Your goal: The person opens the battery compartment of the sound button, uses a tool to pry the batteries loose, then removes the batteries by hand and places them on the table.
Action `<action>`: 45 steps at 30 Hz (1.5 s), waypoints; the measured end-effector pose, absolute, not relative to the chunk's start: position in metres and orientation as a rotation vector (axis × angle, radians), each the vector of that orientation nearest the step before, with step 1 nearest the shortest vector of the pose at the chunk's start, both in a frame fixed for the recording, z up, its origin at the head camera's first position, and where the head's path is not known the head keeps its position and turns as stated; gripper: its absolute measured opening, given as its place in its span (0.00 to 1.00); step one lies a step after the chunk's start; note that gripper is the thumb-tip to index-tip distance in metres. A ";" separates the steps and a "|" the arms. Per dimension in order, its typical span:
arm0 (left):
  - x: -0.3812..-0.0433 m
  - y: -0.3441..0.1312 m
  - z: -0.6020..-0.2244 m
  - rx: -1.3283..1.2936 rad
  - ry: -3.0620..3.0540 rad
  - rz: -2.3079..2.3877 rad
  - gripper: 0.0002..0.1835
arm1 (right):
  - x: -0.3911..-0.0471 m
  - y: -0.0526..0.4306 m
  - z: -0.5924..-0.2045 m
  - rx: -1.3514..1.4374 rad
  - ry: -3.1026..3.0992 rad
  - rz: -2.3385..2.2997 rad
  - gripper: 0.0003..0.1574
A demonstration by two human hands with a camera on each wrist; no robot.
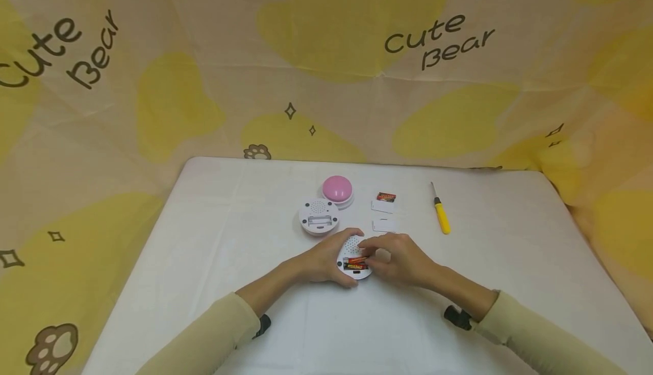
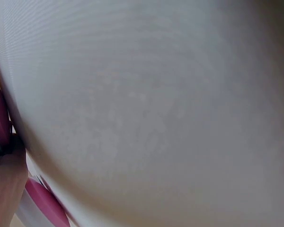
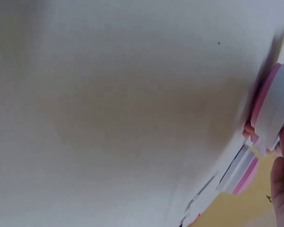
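In the head view my left hand [image 1: 323, 259] grips a round white push-button device [image 1: 352, 243] by its side, its underside with speaker holes facing up. Two red-and-black batteries [image 1: 355, 266] lie at its battery compartment, the upper one slightly slanted. My right hand [image 1: 403, 259] reaches in from the right and pinches the upper battery's end between thumb and fingers. The right wrist view shows the held device's pink dome [image 3: 265, 97] turned down over the table, with right-hand fingers [image 3: 278, 182] beside it. At the left wrist view's edge, part of my left hand [image 2: 8, 182] holds it.
Behind the hands sits a second device [image 1: 318, 216], upside down with a bare battery compartment. A third [image 1: 337, 188] stands pink dome up. Right of them lie more batteries [image 1: 386, 197] and two white covers [image 1: 382, 207]. A yellow-handled screwdriver [image 1: 441, 216] lies farther right on the white table [image 1: 204, 239].
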State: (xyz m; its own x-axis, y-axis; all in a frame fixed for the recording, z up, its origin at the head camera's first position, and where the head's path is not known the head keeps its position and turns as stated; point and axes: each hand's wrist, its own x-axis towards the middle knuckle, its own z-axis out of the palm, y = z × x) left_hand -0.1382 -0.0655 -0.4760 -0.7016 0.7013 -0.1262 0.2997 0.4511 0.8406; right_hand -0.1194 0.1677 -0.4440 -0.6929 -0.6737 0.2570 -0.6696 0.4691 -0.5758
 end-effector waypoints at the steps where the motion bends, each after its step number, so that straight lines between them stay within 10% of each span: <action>1: -0.138 -0.066 -0.476 0.837 2.246 1.168 0.52 | -0.121 0.169 -0.443 -1.209 2.677 -1.066 0.20; 45: -0.137 -0.066 -0.474 0.814 2.257 1.155 0.53 | -0.189 0.207 -0.463 -0.489 2.927 -1.104 0.18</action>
